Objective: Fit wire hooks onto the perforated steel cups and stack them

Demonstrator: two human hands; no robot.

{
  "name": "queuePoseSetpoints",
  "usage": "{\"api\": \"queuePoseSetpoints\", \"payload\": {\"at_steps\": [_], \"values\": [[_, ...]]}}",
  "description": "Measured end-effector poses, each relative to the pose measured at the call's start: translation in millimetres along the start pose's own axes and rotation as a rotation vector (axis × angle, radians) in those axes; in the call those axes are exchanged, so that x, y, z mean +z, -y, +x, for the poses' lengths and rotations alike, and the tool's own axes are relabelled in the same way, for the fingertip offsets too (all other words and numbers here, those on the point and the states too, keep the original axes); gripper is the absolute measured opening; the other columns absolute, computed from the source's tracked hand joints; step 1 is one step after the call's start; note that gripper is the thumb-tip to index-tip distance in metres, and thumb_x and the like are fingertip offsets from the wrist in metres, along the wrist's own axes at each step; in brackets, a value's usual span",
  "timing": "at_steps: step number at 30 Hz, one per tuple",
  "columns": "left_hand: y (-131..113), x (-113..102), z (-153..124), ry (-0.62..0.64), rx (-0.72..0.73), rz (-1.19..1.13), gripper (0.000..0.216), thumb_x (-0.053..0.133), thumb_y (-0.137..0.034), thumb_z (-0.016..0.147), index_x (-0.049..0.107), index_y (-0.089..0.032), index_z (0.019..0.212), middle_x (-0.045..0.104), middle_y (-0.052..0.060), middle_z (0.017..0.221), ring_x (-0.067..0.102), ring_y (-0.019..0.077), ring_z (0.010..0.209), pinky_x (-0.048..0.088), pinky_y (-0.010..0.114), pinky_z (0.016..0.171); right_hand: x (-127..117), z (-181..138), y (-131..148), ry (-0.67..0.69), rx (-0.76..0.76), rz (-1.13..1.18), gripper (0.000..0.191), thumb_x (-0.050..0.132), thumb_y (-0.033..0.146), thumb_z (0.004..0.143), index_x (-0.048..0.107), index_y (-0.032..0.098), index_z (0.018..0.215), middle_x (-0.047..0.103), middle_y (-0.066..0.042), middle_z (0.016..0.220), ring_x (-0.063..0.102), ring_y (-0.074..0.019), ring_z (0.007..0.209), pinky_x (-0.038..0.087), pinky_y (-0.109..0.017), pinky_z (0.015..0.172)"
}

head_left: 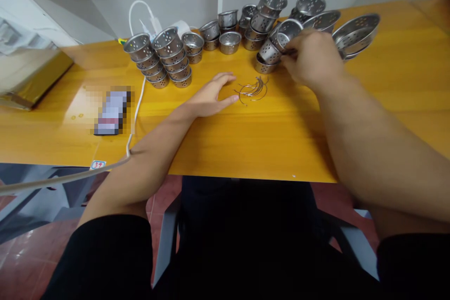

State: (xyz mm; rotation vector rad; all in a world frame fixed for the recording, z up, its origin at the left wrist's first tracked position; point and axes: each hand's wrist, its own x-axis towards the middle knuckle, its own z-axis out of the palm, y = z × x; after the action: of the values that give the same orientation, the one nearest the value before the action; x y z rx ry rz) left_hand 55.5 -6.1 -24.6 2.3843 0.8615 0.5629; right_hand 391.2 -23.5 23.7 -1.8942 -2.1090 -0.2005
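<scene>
My right hand (312, 58) is closed on the rim of a perforated metal cup (270, 51) among the stacks at the back right. The cup tilts over another one, and my fingers partly hide its right side. My left hand (213, 96) rests on the table, thumb and fingers apart, holding nothing. Just right of its fingertips lies a small heap of thin curved wires (255, 89). Close behind the wires sits a low metal cup (263, 64).
Two tall stacks of perforated cups (174, 63) stand at the back left. A single cup (230, 43) and wide oval strainers (358, 35) are farther right. A phone (112, 112), a white cable (138, 108) and a cardboard box (31, 75) occupy the left side.
</scene>
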Motion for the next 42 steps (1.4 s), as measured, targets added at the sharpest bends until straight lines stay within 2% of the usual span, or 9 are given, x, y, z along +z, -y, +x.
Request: {"api": "queuePoseSetpoints", "payload": {"at_steps": [4, 10, 19, 23, 27, 32, 36, 39, 42], "values": [[14.2, 2.3, 3.5, -0.056, 0.004, -0.015, 0.087, 0.080, -0.059, 0.109, 0.060, -0.009, 0.177, 0.056, 0.028, 0.193, 0.055, 0.0417, 0.185, 0.041, 0.058, 0.161, -4.5, -0.7, 3.0, -0.047, 0.014, 0.053, 0.035, 0.071, 0.019, 0.107, 0.092, 0.018, 0.135, 0.083, -0.025, 0.146, 0.077, -0.0475, 0.137, 0.062, -0.058, 0.119], [29.5, 5.6, 4.9, -0.112, -0.009, -0.115, 0.087, 0.083, -0.065, 0.110, 0.054, -0.022, 0.181, 0.057, 0.020, 0.193, 0.053, 0.0419, 0.186, 0.037, 0.063, 0.162, -10.6, -2.6, 4.1, -0.104, 0.013, 0.090, 0.036, 0.072, 0.022, 0.108, 0.092, 0.020, 0.138, 0.083, -0.025, 0.143, 0.077, -0.0477, 0.134, 0.063, -0.060, 0.122], [28.2, 6.2, 4.9, -0.116, -0.028, -0.117, 0.091, 0.079, -0.066, 0.106, 0.053, -0.018, 0.179, 0.057, 0.023, 0.192, 0.056, 0.0417, 0.183, 0.039, 0.064, 0.160, -4.2, -1.5, 0.8, -0.059, 0.033, 0.112, 0.036, 0.075, 0.021, 0.106, 0.093, 0.019, 0.137, 0.081, -0.025, 0.144, 0.075, -0.0452, 0.132, 0.061, -0.057, 0.118], [29.0, 5.0, 4.9, -0.121, -0.022, -0.098, 0.093, 0.076, -0.068, 0.107, 0.051, -0.017, 0.180, 0.056, 0.025, 0.192, 0.054, 0.0429, 0.184, 0.038, 0.065, 0.160, -7.1, -4.4, 6.2, -0.157, 0.035, 0.228, 0.036, 0.078, 0.031, 0.109, 0.091, 0.019, 0.140, 0.076, -0.027, 0.151, 0.074, -0.0459, 0.140, 0.060, -0.057, 0.123], [31.6, 5.2, 7.0, -0.156, 0.027, -0.105, 0.097, 0.073, -0.079, 0.110, 0.045, -0.024, 0.185, 0.050, 0.022, 0.197, 0.047, 0.0441, 0.190, 0.036, 0.065, 0.161, -19.7, -12.8, 23.2, -0.264, -0.078, 0.391, 0.032, 0.064, 0.038, 0.120, 0.090, 0.027, 0.135, 0.078, -0.024, 0.151, 0.073, -0.0448, 0.145, 0.057, -0.060, 0.131], [21.4, 1.2, 9.7, -0.254, 0.097, -0.116, 0.118, 0.075, -0.084, 0.106, 0.019, -0.032, 0.196, 0.028, 0.017, 0.208, 0.040, 0.0439, 0.194, 0.041, 0.064, 0.158, -11.8, -24.6, 62.7, -0.073, -0.384, 0.603, 0.031, 0.066, 0.056, 0.122, 0.089, 0.034, 0.117, 0.082, -0.017, 0.145, 0.076, -0.0455, 0.138, 0.060, -0.063, 0.125], [12.0, -6.8, 9.3, -0.274, 0.126, 0.005, 0.116, 0.077, -0.085, 0.102, 0.029, -0.033, 0.194, 0.041, 0.014, 0.202, 0.038, 0.0443, 0.194, 0.034, 0.061, 0.162, 12.0, -31.1, 89.3, 0.023, -0.485, 0.744, 0.030, 0.077, 0.064, 0.117, 0.089, 0.037, 0.109, 0.085, -0.011, 0.138, 0.079, -0.0448, 0.127, 0.065, -0.065, 0.115], [11.3, -10.1, 8.2, -0.246, 0.114, 0.024, 0.109, 0.079, -0.080, 0.102, 0.039, -0.030, 0.189, 0.053, 0.017, 0.195, 0.048, 0.0452, 0.188, 0.034, 0.062, 0.162, 25.3, -33.1, 96.3, 0.034, -0.469, 0.848, 0.032, 0.082, 0.066, 0.113, 0.090, 0.035, 0.111, 0.084, -0.010, 0.136, 0.080, -0.0375, 0.106, 0.070, -0.055, 0.090], [13.3, -9.2, 7.8, -0.241, 0.113, 0.008, 0.105, 0.079, -0.074, 0.103, 0.038, -0.028, 0.189, 0.052, 0.018, 0.194, 0.050, 0.0430, 0.186, 0.035, 0.059, 0.162, 31.9, -33.2, 98.4, 0.053, -0.407, 1.031, 0.043, 0.090, 0.077, 0.107, 0.091, 0.034, 0.112, 0.084, -0.010, 0.128, 0.074, -0.0299, 0.085, 0.064, -0.048, 0.067]]}}
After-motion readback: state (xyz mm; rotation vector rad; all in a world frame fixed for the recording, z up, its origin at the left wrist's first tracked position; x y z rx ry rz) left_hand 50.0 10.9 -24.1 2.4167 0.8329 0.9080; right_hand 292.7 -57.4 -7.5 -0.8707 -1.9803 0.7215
